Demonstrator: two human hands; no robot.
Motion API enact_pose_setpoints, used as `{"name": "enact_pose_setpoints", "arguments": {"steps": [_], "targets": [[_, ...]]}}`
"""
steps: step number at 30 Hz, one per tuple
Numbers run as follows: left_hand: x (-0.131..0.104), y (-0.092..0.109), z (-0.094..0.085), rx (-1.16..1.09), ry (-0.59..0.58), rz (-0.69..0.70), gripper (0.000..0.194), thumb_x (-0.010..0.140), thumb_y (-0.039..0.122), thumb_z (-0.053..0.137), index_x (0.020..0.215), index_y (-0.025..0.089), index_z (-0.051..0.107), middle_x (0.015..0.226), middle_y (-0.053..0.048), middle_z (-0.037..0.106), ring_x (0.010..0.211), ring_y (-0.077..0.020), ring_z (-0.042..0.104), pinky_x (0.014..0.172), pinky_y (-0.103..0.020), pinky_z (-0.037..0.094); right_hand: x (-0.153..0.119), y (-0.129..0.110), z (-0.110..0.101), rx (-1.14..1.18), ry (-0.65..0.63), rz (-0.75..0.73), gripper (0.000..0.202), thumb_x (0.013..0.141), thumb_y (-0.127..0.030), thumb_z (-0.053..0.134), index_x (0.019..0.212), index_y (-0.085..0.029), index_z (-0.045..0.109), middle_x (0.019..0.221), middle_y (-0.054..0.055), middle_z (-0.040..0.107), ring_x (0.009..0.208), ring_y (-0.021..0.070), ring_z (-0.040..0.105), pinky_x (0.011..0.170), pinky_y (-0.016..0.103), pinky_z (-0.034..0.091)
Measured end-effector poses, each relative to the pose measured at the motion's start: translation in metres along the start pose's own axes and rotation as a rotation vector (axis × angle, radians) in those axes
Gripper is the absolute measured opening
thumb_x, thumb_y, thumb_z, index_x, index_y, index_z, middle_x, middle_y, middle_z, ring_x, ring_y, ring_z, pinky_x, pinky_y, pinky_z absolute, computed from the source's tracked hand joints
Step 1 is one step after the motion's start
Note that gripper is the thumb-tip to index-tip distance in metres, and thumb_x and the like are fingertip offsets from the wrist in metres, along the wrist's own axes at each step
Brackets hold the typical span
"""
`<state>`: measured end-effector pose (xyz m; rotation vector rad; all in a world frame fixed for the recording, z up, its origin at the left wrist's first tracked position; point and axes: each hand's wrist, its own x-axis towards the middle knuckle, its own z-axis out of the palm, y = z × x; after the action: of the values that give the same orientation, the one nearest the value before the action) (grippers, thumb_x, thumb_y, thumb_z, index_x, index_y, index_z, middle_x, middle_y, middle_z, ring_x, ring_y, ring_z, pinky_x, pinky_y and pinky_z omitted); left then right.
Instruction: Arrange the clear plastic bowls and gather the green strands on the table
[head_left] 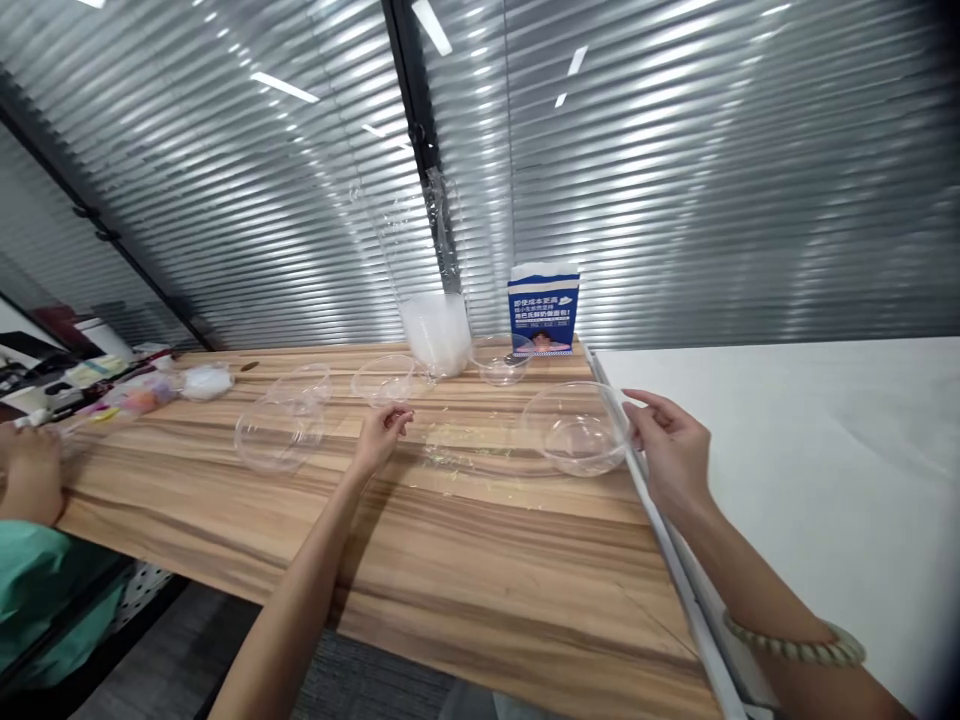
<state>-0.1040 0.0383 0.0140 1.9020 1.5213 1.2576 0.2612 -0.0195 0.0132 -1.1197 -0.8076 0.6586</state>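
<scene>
My left hand (384, 437) is above the wooden table, fingers curled and pressed together; what they hold, if anything, is too small to make out. Small yellowish shreds (457, 447) lie scattered to its right. My right hand (670, 445), with a beaded bracelet on the wrist, touches the rim of a clear bowl (577, 440) at the table's right edge, thumb and fingers closed at that rim. Behind my left hand sits another clear bowl (386, 382). A further clear bowl (277, 437) stands to its left.
A whitish tub (437, 335), a clear bowl (501, 365) and a blue printed bag (544, 310) stand at the back. Another person's hand (31, 465) rests at the far left near small packets (139, 395). A white surface (810, 480) adjoins the wooden table (480, 570).
</scene>
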Motion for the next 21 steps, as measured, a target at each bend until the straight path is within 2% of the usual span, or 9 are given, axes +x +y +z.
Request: {"name": "enact_pose_setpoints", "arguments": {"steps": [3, 5, 7, 8, 12, 14, 17, 19, 21], "targets": [[-0.002, -0.010, -0.005, 0.049, -0.121, -0.020, 0.027, 0.073, 0.041, 0.061, 0.077, 0.015, 0.067, 0.071, -0.004, 0.068, 0.062, -0.0146, 0.061, 0.060, -0.025, 0.047, 0.004, 0.001, -0.003, 0.061, 0.071, 0.046, 0.026, 0.061, -0.025, 0.070, 0.086, -0.015, 0.070, 0.048, -0.006, 0.046, 0.043, 0.0062, 0.036, 0.041, 0.021, 0.027], [-0.004, -0.010, -0.008, 0.099, -0.237, -0.001, 0.028, 0.075, 0.041, 0.059, 0.077, 0.016, 0.069, 0.078, -0.005, 0.071, 0.072, -0.0175, 0.064, 0.066, -0.027, 0.048, 0.007, 0.003, -0.006, 0.086, 0.105, 0.065, 0.026, 0.060, -0.023, 0.070, 0.085, -0.015, 0.071, 0.049, -0.006, 0.047, 0.043, 0.0056, 0.036, 0.041, 0.021, 0.026], [-0.007, -0.009, -0.011, 0.158, -0.296, 0.006, 0.030, 0.078, 0.043, 0.056, 0.076, 0.016, 0.070, 0.080, -0.005, 0.072, 0.077, -0.0193, 0.064, 0.070, -0.028, 0.048, 0.010, 0.006, -0.009, 0.097, 0.140, 0.070, 0.026, 0.059, -0.022, 0.071, 0.085, -0.015, 0.071, 0.049, -0.005, 0.047, 0.044, 0.0052, 0.036, 0.042, 0.022, 0.026], [-0.008, -0.009, -0.012, 0.180, -0.275, -0.005, 0.033, 0.080, 0.044, 0.053, 0.076, 0.016, 0.070, 0.080, -0.005, 0.072, 0.077, -0.0199, 0.065, 0.071, -0.029, 0.048, 0.011, 0.008, -0.010, 0.094, 0.157, 0.068, 0.027, 0.059, -0.020, 0.071, 0.085, -0.014, 0.071, 0.049, -0.005, 0.048, 0.044, 0.0052, 0.036, 0.042, 0.022, 0.026], [-0.013, -0.014, -0.011, 0.262, -0.045, -0.060, 0.044, 0.087, 0.046, 0.038, 0.085, 0.015, 0.069, 0.088, -0.009, 0.071, 0.085, -0.0229, 0.065, 0.075, -0.034, 0.050, 0.015, 0.013, -0.012, 0.061, 0.197, 0.053, 0.028, 0.057, -0.018, 0.071, 0.084, -0.012, 0.071, 0.048, -0.004, 0.049, 0.043, 0.0056, 0.037, 0.042, 0.023, 0.025], [-0.014, -0.021, -0.008, 0.320, -0.011, -0.049, 0.047, 0.089, 0.045, 0.033, 0.090, 0.014, 0.068, 0.095, -0.011, 0.070, 0.092, -0.0241, 0.064, 0.081, -0.037, 0.049, 0.016, 0.014, -0.013, 0.031, 0.217, 0.020, 0.028, 0.058, -0.018, 0.071, 0.085, -0.013, 0.072, 0.048, -0.004, 0.049, 0.043, 0.0060, 0.037, 0.042, 0.024, 0.026], [-0.016, -0.030, -0.001, 0.355, -0.047, 0.017, 0.047, 0.091, 0.044, 0.031, 0.108, 0.014, 0.062, 0.117, -0.012, 0.063, 0.111, -0.0231, 0.057, 0.097, -0.040, 0.043, 0.021, 0.017, -0.017, -0.023, 0.258, -0.040, 0.028, 0.059, -0.019, 0.069, 0.086, -0.013, 0.071, 0.047, -0.005, 0.048, 0.043, 0.0068, 0.038, 0.042, 0.024, 0.026], [-0.018, -0.031, 0.004, 0.378, -0.117, 0.069, 0.049, 0.091, 0.044, 0.032, 0.124, 0.013, 0.052, 0.135, -0.013, 0.049, 0.127, -0.0219, 0.044, 0.107, -0.039, 0.035, 0.024, 0.019, -0.020, -0.044, 0.274, -0.052, 0.027, 0.059, -0.020, 0.069, 0.085, -0.013, 0.071, 0.047, -0.005, 0.048, 0.043, 0.0072, 0.038, 0.042, 0.024, 0.026], [-0.021, -0.028, 0.008, 0.432, -0.212, 0.096, 0.054, 0.091, 0.046, 0.032, 0.133, 0.013, 0.043, 0.144, -0.013, 0.037, 0.134, -0.0221, 0.033, 0.111, -0.040, 0.028, 0.026, 0.020, -0.023, -0.054, 0.283, -0.045, 0.026, 0.059, -0.020, 0.069, 0.084, -0.013, 0.071, 0.048, -0.005, 0.048, 0.043, 0.0071, 0.038, 0.042, 0.024, 0.027]]}}
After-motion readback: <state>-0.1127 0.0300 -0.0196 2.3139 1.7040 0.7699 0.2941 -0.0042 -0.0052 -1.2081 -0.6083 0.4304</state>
